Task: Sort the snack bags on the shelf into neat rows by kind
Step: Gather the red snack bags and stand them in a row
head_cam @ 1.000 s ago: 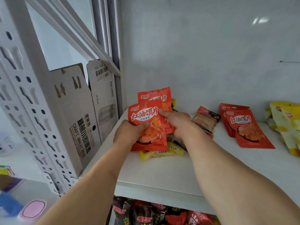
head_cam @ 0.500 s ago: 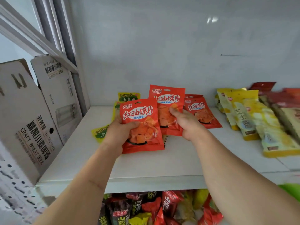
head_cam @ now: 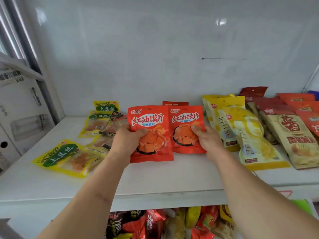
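Two matching red snack bags stand side by side over the middle of the white shelf (head_cam: pixel 155 180). My left hand (head_cam: pixel 126 140) grips the left red bag (head_cam: pixel 149 131) by its lower left edge, thumb on its front. My right hand (head_cam: pixel 207 140) grips the right red bag (head_cam: pixel 185 128) at its lower right edge. A third red bag (head_cam: pixel 175 103) peeks out behind them. Yellow-green bags (head_cam: pixel 67 157) lie loose at the left. Yellow cheese bags (head_cam: pixel 248 133) lie in a row at the right.
Beige bags (head_cam: pixel 293 140) and red bags (head_cam: pixel 296 100) lie at the far right. A cardboard box (head_cam: pixel 22 109) stands against the shelf's left end. The lower shelf is packed with mixed snack bags (head_cam: pixel 155 223). A white wall closes the back.
Both hands have carried the two red bags rightwards along the shelf. The bags, overlapped before, now sit side by side next to the yellow cheese bags.
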`<control>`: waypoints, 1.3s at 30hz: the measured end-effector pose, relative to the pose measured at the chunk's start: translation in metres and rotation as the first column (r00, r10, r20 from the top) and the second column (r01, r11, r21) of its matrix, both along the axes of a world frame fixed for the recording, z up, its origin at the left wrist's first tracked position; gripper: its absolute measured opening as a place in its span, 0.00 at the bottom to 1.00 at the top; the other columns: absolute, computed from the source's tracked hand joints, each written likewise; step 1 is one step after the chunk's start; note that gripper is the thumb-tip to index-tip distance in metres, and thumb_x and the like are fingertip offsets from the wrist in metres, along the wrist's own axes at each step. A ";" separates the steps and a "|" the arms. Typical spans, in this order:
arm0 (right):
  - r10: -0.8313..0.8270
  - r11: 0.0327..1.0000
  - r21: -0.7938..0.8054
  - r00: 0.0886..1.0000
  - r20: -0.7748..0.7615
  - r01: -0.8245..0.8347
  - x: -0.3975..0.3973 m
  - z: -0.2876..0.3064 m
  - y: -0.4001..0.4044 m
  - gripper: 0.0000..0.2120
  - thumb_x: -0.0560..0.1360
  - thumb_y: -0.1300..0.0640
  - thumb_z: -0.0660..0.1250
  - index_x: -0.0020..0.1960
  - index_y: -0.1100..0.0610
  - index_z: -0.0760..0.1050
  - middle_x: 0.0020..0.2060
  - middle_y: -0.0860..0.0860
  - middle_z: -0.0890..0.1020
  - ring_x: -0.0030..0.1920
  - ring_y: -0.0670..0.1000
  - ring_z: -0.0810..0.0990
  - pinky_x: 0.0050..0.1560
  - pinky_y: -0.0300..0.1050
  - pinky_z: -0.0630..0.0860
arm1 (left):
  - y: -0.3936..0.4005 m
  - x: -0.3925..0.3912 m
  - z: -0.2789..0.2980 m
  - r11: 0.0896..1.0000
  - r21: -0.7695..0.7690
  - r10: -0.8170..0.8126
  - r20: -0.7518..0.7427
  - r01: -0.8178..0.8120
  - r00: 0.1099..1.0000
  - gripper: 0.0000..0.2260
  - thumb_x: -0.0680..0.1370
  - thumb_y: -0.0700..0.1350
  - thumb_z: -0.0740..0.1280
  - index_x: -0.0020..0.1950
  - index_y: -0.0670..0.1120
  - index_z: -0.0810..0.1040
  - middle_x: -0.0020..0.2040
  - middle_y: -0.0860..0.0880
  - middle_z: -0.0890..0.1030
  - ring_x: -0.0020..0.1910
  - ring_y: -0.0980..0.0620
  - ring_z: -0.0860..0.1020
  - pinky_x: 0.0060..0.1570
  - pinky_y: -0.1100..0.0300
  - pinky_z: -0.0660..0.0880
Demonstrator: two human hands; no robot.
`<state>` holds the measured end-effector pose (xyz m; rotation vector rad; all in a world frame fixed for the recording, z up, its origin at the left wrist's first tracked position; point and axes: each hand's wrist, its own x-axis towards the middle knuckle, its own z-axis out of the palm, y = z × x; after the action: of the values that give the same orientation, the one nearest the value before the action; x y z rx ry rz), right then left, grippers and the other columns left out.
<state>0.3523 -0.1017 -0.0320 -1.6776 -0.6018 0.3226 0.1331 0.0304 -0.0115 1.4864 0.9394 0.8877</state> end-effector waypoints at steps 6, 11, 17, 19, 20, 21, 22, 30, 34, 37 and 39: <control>0.024 0.983 -0.184 0.971 0.237 0.021 0.034 -0.013 0.004 0.12 0.77 0.44 0.68 0.53 0.51 0.79 0.46 0.49 0.83 0.47 0.53 0.81 0.48 0.46 0.75 | -0.029 0.034 -0.013 0.997 -0.067 0.038 -0.017 -0.039 0.999 0.14 0.67 0.50 0.78 0.49 0.49 0.82 0.46 0.50 0.88 0.45 0.46 0.86 0.53 0.44 0.82; -0.029 0.938 -0.308 0.923 0.384 0.158 0.037 -0.020 0.008 0.18 0.77 0.41 0.65 0.55 0.54 0.76 0.49 0.51 0.83 0.50 0.57 0.81 0.46 0.48 0.74 | -0.039 0.039 -0.023 0.988 -0.116 0.097 -0.031 -0.100 0.995 0.16 0.65 0.51 0.79 0.49 0.49 0.81 0.45 0.49 0.88 0.44 0.44 0.86 0.52 0.41 0.82; -0.040 0.912 -0.350 0.898 0.438 0.212 0.033 -0.020 0.014 0.18 0.77 0.43 0.66 0.56 0.57 0.73 0.51 0.54 0.83 0.51 0.58 0.81 0.40 0.45 0.68 | -0.041 0.042 -0.025 0.985 -0.123 0.116 -0.046 -0.121 0.992 0.12 0.69 0.47 0.78 0.49 0.49 0.81 0.44 0.48 0.88 0.44 0.44 0.86 0.51 0.42 0.82; -0.055 0.910 -0.350 0.901 0.430 0.223 0.032 -0.019 0.016 0.18 0.77 0.43 0.66 0.57 0.58 0.73 0.52 0.54 0.82 0.52 0.59 0.81 0.40 0.45 0.68 | -0.041 0.047 -0.023 0.982 -0.144 0.113 -0.055 -0.120 0.992 0.11 0.71 0.48 0.78 0.50 0.49 0.81 0.45 0.48 0.88 0.44 0.45 0.86 0.52 0.44 0.82; -0.064 0.910 -0.347 0.905 0.421 0.226 0.032 -0.018 0.018 0.19 0.77 0.43 0.66 0.57 0.58 0.72 0.52 0.54 0.82 0.52 0.59 0.81 0.40 0.45 0.68 | -0.042 0.050 -0.022 0.980 -0.166 0.099 -0.051 -0.107 0.994 0.11 0.71 0.48 0.78 0.50 0.49 0.81 0.45 0.48 0.87 0.44 0.45 0.86 0.52 0.44 0.82; -0.073 0.914 -0.338 0.909 0.410 0.226 0.032 -0.017 0.018 0.19 0.77 0.43 0.66 0.57 0.58 0.72 0.53 0.55 0.82 0.53 0.59 0.80 0.40 0.45 0.68 | -0.043 0.054 -0.020 0.978 -0.188 0.086 -0.043 -0.092 0.995 0.12 0.71 0.48 0.78 0.51 0.49 0.81 0.46 0.48 0.87 0.45 0.44 0.86 0.53 0.44 0.82; -0.084 0.920 -0.322 0.916 0.392 0.222 0.031 -0.015 0.019 0.20 0.77 0.43 0.66 0.58 0.59 0.72 0.53 0.56 0.82 0.54 0.59 0.80 0.41 0.45 0.69 | -0.046 0.057 -0.018 0.976 -0.205 0.072 -0.035 -0.078 0.997 0.13 0.70 0.48 0.78 0.51 0.48 0.81 0.46 0.47 0.87 0.46 0.44 0.86 0.54 0.44 0.82; -0.115 0.943 -0.251 0.922 0.369 0.218 0.023 -0.019 0.001 0.20 0.82 0.45 0.55 0.56 0.60 0.75 0.52 0.57 0.81 0.54 0.59 0.79 0.44 0.45 0.68 | -0.053 0.089 -0.021 0.981 -0.194 0.000 -0.068 -0.013 0.998 0.09 0.72 0.44 0.76 0.50 0.46 0.82 0.46 0.46 0.87 0.45 0.43 0.86 0.53 0.42 0.82; -0.068 0.937 -0.282 0.901 0.429 0.205 0.013 -0.026 -0.012 0.21 0.82 0.42 0.55 0.57 0.58 0.76 0.51 0.55 0.81 0.52 0.57 0.80 0.46 0.46 0.71 | -0.061 0.106 -0.024 0.998 -0.028 0.055 -0.195 -0.061 0.979 0.15 0.75 0.49 0.74 0.58 0.43 0.79 0.52 0.46 0.84 0.47 0.46 0.82 0.45 0.54 0.79; -0.011 0.935 -0.311 0.895 0.447 0.167 0.007 -0.027 -0.019 0.21 0.81 0.40 0.56 0.60 0.56 0.74 0.55 0.54 0.79 0.55 0.56 0.78 0.51 0.48 0.73 | -0.067 0.118 -0.027 0.991 0.097 0.117 -0.307 -0.091 0.944 0.20 0.76 0.51 0.72 0.64 0.43 0.74 0.56 0.45 0.82 0.48 0.45 0.79 0.46 0.54 0.75; 0.007 0.928 -0.333 0.888 0.461 0.165 0.006 -0.027 -0.023 0.21 0.81 0.41 0.57 0.62 0.57 0.73 0.57 0.54 0.77 0.57 0.56 0.76 0.54 0.49 0.73 | -0.068 0.124 -0.029 0.987 0.132 0.137 -0.352 -0.096 0.926 0.21 0.77 0.52 0.71 0.64 0.43 0.73 0.57 0.45 0.82 0.50 0.44 0.80 0.46 0.53 0.75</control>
<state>0.3580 -0.1245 -0.0589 -2.1579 -0.8539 -0.0347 0.2572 -0.0373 -0.0403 1.7419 1.2754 0.7757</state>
